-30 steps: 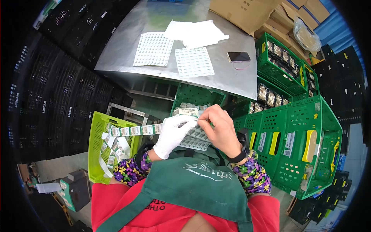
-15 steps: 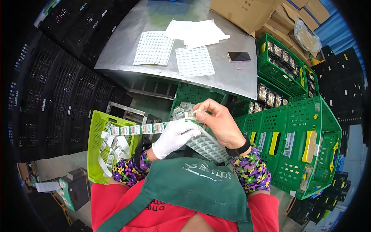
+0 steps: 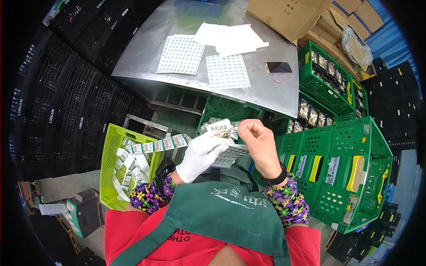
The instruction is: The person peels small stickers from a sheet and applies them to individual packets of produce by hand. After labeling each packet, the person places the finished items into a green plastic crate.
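Crates ring the steel worktop [image 3: 266,95]. Right hand [image 3: 259,144] fingers pinch a label [image 3: 220,129] lifted off the sheet [image 3: 230,155], which the gloved left hand [image 3: 199,155] clasps. Spent strip [image 3: 153,145] trails into the lime basket [image 3: 111,146], so many labels look peeled; two full sheets [image 3: 226,71] remain. Fingertips hide the label's edge.

Label sheet [image 3: 228,156] mostly hidden behind gloved left hand [image 3: 199,153] and bare right hand [image 3: 259,144]. Print on label strip [image 3: 153,145] too small to read. Contents of green crate [image 3: 224,111] below table's near edge largely hidden by both hands.
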Demonstrator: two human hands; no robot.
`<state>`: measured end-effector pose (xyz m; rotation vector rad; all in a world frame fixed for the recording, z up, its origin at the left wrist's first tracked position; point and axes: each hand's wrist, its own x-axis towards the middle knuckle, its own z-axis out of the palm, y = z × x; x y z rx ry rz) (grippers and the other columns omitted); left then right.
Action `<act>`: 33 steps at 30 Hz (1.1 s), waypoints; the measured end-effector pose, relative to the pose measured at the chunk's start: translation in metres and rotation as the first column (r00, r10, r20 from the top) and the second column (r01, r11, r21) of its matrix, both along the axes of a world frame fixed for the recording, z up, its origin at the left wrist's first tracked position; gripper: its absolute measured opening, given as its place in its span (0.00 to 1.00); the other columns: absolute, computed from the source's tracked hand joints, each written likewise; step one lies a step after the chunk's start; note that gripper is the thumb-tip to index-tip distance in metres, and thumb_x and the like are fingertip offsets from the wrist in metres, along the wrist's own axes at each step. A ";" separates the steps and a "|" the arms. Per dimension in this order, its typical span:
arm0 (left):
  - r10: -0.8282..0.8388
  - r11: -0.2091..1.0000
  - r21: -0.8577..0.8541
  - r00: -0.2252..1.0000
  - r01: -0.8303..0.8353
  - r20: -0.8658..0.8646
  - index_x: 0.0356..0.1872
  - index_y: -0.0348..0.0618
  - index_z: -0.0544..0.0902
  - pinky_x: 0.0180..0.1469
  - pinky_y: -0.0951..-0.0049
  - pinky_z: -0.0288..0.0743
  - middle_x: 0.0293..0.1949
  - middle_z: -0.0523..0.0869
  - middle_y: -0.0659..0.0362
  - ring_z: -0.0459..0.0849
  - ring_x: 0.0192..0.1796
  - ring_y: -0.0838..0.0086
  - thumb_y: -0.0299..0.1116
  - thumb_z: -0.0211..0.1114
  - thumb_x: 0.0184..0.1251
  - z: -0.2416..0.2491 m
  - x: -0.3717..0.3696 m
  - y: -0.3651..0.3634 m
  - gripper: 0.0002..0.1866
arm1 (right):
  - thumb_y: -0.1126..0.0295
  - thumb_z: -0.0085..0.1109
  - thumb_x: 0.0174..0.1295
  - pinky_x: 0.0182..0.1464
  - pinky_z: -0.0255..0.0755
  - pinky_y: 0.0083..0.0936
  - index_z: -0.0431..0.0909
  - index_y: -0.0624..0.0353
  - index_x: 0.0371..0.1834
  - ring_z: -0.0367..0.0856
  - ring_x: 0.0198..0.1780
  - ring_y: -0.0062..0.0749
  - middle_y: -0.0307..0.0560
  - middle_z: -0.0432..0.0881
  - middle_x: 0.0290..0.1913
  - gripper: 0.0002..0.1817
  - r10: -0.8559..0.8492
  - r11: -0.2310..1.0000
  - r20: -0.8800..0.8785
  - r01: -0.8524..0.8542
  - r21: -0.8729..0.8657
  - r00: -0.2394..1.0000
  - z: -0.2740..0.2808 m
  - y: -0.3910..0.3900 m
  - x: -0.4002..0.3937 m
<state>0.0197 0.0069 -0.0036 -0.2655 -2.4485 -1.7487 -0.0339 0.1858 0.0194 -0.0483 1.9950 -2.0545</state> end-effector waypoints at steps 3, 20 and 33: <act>0.011 0.999 -0.051 0.994 -0.017 -0.109 0.43 0.44 0.87 0.47 0.67 0.80 0.45 0.87 0.53 0.87 0.46 0.60 0.28 0.69 0.62 -0.001 -0.002 0.002 0.08 | 0.71 0.63 0.65 0.52 0.68 0.21 0.82 0.63 0.35 0.76 0.44 0.20 0.38 0.81 0.39 0.06 0.070 0.994 -0.127 -0.058 0.096 0.989 -0.003 0.000 0.006; -0.061 0.997 0.050 0.998 0.062 -0.028 0.42 0.43 0.88 0.47 0.70 0.79 0.41 0.89 0.56 0.87 0.42 0.65 0.28 0.68 0.64 -0.005 0.006 0.008 0.07 | 0.72 0.62 0.66 0.49 0.69 0.20 0.81 0.65 0.37 0.76 0.41 0.18 0.36 0.81 0.39 0.06 -0.022 0.989 0.050 0.029 -0.147 0.999 0.010 0.000 -0.006; -0.158 0.927 -0.373 0.932 0.027 -0.325 0.45 0.46 0.89 0.43 0.65 0.82 0.42 0.89 0.54 0.89 0.43 0.59 0.25 0.71 0.54 -0.006 0.004 0.012 0.15 | 0.62 0.65 0.57 0.39 0.72 0.36 0.77 0.56 0.28 0.79 0.35 0.44 0.43 0.81 0.27 0.11 0.235 0.775 -0.204 -0.056 0.630 0.950 0.014 -0.001 -0.004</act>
